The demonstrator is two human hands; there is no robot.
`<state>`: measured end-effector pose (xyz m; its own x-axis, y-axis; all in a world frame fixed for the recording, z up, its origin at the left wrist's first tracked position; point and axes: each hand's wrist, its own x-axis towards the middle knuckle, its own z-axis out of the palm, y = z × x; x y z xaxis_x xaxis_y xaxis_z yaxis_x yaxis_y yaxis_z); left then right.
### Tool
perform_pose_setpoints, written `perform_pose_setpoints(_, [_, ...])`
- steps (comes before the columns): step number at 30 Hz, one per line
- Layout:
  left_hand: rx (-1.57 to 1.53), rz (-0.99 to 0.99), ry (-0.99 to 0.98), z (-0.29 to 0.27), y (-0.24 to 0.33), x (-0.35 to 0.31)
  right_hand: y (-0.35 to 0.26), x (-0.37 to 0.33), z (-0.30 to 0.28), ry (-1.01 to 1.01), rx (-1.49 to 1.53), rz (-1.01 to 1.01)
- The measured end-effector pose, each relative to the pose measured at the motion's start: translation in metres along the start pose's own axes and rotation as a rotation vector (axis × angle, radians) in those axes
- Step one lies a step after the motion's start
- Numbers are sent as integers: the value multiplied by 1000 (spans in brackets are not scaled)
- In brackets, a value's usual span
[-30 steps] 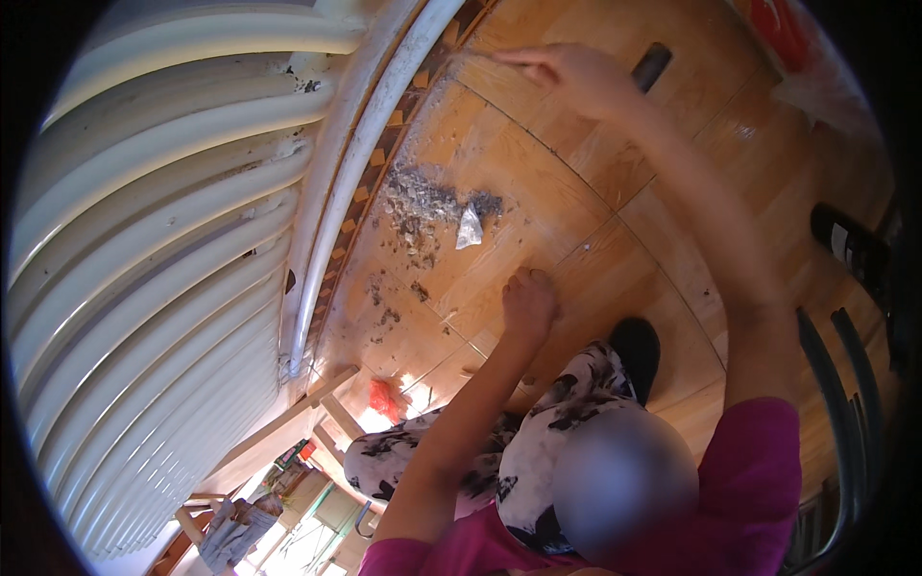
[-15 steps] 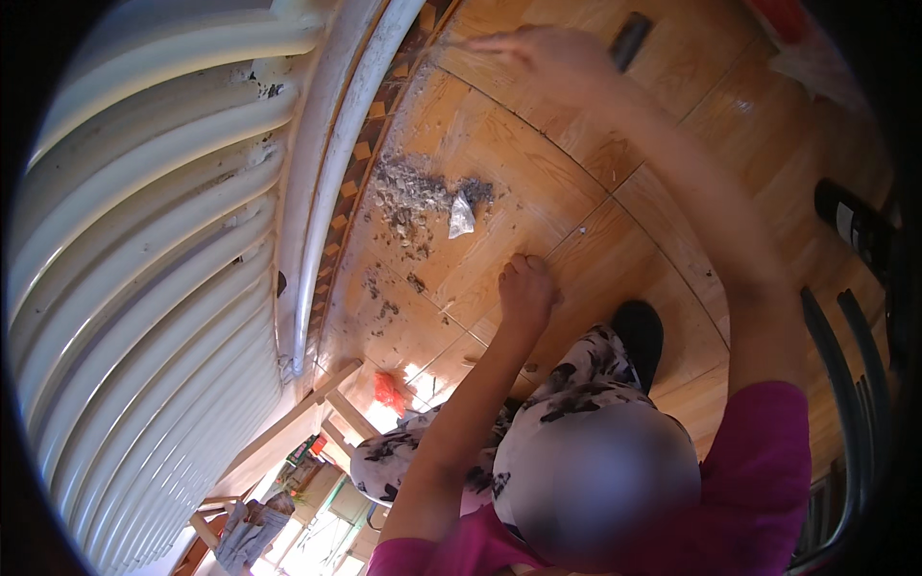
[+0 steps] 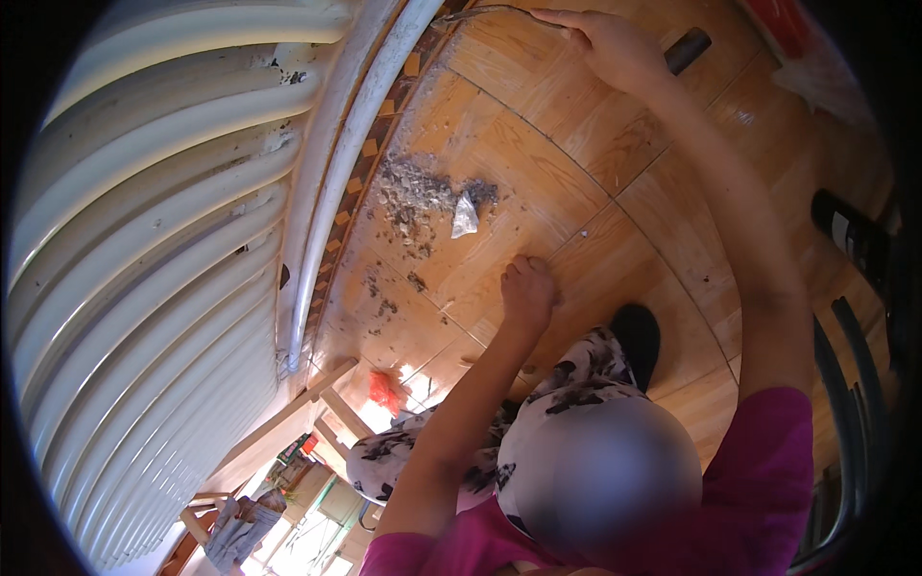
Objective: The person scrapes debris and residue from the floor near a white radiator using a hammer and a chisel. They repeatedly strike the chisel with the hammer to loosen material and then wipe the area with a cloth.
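Observation:
Up by the base of the white ribbed radiator (image 3: 182, 154), my right hand (image 3: 615, 53) is closed around a thin, curved metal tool (image 3: 495, 10). Its dark handle (image 3: 687, 50) sticks out behind the hand, and its tip reaches the pale pipe along the floor edge. My left hand (image 3: 528, 288) leans on the wood-patterned floor as a fist, with nothing seen in it. Between the hands lies a heap of grey dust and debris (image 3: 415, 187) with a crumpled whitish scrap (image 3: 465, 215) at its right side.
A pale pipe (image 3: 346, 154) and a patterned border run along the left. Below stand a wooden stool (image 3: 341, 418) and a red plastic bag (image 3: 384, 391). At the right are dark chair bars (image 3: 850, 384) and a black object (image 3: 850, 235). My shoe (image 3: 635, 346) rests on the floor.
My right hand has shifted right and slightly up with the tool, whose curved blade now shows more clearly. The left fist stays in place, and the debris heap looks the same.

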<state>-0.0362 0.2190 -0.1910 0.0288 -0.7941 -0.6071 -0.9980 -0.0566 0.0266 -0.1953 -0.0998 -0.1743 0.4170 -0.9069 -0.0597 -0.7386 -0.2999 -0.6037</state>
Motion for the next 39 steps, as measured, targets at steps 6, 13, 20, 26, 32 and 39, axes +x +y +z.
perform_pose_setpoints(6, [24,27,40,6,0,2,-18,-10,18,-4,-132,-89])
perform_pose_setpoints(13, [18,-3,29,7,2,4,14,-8,12,-21,50,-5])
perform_pose_setpoints(20, [36,18,42,14,-5,2,-2,-10,35,47,-2,-91])
perform_pose_setpoints(26, [4,4,39,6,6,5,19,-2,57,68,-142,-147])
perform_pose_setpoints(32, [-23,-33,-2,7,0,2,-24,-16,51,27,-58,-73])
perform_pose_setpoints(39, [-25,-44,-13,19,-1,7,-47,-18,55,-46,-95,-84])
